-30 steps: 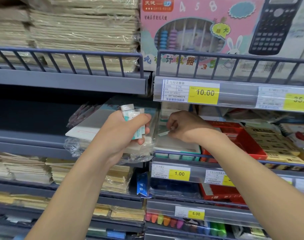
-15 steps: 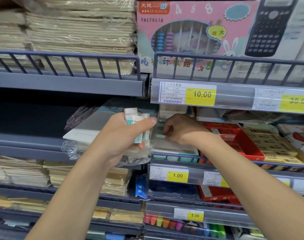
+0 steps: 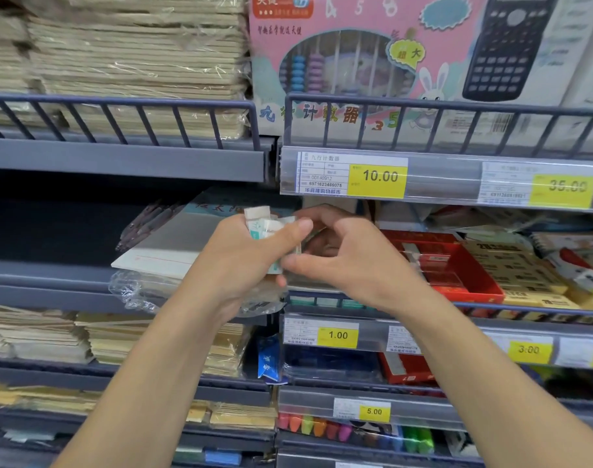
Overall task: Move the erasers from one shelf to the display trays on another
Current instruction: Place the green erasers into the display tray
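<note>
since a second ago the right hand (image 3: 349, 261) comes back from the shelf tray to pinch one eraser off the bunch of erasers (image 3: 264, 228) gripped in the left hand (image 3: 241, 261); several remain unplaced.

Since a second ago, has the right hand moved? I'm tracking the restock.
Yes. The right hand has drawn left from the red tray to the erasers held by the left hand.

L arm (image 3: 146, 376): bare, no sleeve | R arm (image 3: 484, 376): bare, no sleeve | hands: no gloves, rings
</note>
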### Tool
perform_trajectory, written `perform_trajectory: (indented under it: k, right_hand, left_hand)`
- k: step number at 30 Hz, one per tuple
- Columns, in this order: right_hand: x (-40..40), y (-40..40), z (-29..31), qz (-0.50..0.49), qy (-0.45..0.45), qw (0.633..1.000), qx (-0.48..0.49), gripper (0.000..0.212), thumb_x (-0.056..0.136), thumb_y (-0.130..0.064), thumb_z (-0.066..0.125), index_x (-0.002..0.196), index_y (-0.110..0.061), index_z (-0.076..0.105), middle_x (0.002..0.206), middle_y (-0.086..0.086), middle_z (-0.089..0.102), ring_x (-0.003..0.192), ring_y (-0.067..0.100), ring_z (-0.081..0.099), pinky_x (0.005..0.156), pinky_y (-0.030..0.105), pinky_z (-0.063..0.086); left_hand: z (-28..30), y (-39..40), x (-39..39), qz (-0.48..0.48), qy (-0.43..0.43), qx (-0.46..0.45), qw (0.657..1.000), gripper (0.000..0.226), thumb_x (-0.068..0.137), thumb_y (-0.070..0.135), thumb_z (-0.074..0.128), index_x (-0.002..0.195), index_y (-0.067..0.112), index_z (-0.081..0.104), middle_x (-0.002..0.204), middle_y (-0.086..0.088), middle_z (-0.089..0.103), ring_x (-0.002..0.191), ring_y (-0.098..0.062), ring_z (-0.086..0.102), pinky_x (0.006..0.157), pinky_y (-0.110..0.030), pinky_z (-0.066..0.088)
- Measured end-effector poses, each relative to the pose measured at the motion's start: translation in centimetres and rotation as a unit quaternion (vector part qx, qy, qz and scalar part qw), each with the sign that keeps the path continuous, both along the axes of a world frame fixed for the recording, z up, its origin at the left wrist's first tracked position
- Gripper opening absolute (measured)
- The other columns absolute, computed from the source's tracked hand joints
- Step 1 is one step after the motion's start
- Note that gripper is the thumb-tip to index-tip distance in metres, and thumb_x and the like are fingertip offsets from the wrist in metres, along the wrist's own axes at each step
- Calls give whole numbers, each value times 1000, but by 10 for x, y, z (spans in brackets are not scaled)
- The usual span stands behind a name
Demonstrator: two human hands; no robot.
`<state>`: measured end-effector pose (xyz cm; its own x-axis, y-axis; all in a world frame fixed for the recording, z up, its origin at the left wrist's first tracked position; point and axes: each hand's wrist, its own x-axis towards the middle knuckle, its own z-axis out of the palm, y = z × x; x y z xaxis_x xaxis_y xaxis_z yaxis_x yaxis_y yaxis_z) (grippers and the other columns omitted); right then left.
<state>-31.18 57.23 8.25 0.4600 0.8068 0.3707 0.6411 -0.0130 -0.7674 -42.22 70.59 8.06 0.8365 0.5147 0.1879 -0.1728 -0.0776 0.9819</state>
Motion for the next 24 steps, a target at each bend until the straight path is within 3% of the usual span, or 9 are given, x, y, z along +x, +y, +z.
perform_trajectory:
  k: [2,5,8,11,13,16,21,24]
  right_hand:
    - [-3,3,-3,-23,-14,999,26,30,80,-31,78,108,-30,68,86,-2,74,77,16,69,74,36,57]
    - [3,-1,-1,-40,40,997,56,22,87,-14,74,107,-23,71,93,-4,76,83,14,73,80,32,60]
    - [21,-7,4,-115,58,992,20,16,89,-15,71,105,-17,70,103,2,74,82,22,74,82,40,59]
    - [38,-6,10,-146,103,984,-4,16,94,-1,60,104,-11,68,107,3,69,84,11,68,75,26,54]
    - [47,-8,16,-160,25,985,-66,26,97,1,50,114,-8,68,109,0,65,88,-2,61,77,12,45]
    - [56,-10,24,-180,-167,935,-257,23,100,-28,53,114,-27,72,115,-13,67,102,6,58,81,16,38]
    - [58,-4,22,-122,-247,891,-360,29,94,-30,64,121,-25,71,126,-5,64,98,13,55,82,20,39]
    - [62,0,20,-113,-294,859,-403,34,91,-21,64,125,-17,67,127,-1,60,97,19,56,84,26,48]
  left_hand:
    - [-1,0,1,1,-1,5,1000,33,69,45,82,79,14,76,68,-4,71,48,-16,57,50,-28,52]
    - [-2,2,0,15,-20,-3,1000,30,68,41,82,79,13,76,76,-7,75,60,-17,65,47,-24,51]
    - [-3,6,-1,38,-8,3,999,32,71,39,86,78,12,69,66,-6,68,54,-15,58,43,-22,47]
    - [-4,10,0,52,5,-9,999,29,78,31,89,75,16,64,56,5,57,49,-7,52,39,-20,39]
    - [-3,11,2,57,8,-19,998,30,77,27,89,75,17,61,53,8,52,46,-5,47,37,-19,32]
    - [-2,12,4,58,4,-34,998,29,76,23,89,76,16,61,52,8,49,44,-4,44,36,-19,29]
    - [-1,14,2,8,15,-24,1000,31,87,29,79,61,25,63,55,16,55,52,3,53,52,-18,48]
    - [-1,16,2,-7,24,-22,999,25,93,22,75,80,16,54,68,3,53,52,-8,48,69,-32,45]
